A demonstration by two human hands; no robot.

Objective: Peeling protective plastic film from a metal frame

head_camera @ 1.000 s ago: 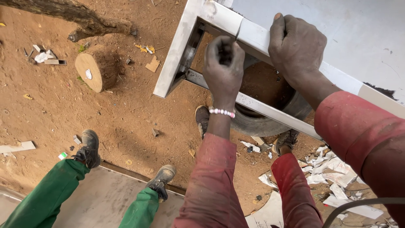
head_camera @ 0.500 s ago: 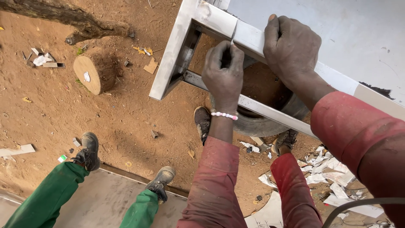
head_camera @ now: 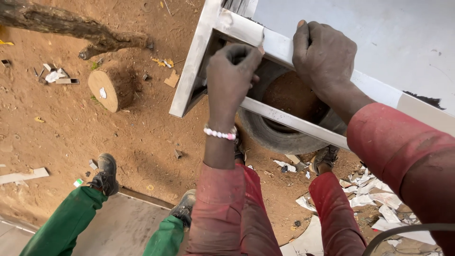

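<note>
A silver metal frame [head_camera: 194, 61] of square tubing stands over a tyre, with a pale sheet [head_camera: 379, 33] on its right side. My right hand [head_camera: 324, 57] grips the frame's top rail, fingers curled over its far edge. My left hand [head_camera: 232, 80], with a bead bracelet at the wrist, is closed around a thin small tool [head_camera: 261, 41] whose tip touches the top rail just left of my right hand. What kind of tool it is cannot be made out. My red trouser legs and shoes show below.
A worn tyre [head_camera: 279, 135] lies under the frame on red dirt. A cut log [head_camera: 111, 87] and a tree root [head_camera: 61, 23] are at upper left. Another person's green legs and boots [head_camera: 102, 175] stand on a concrete slab [head_camera: 118, 227]. Paper scraps [head_camera: 374, 189] litter the right.
My left hand has risen from the lower crossbar to the top rail, bringing the thin tool up against it. My right hand stays on the rail.
</note>
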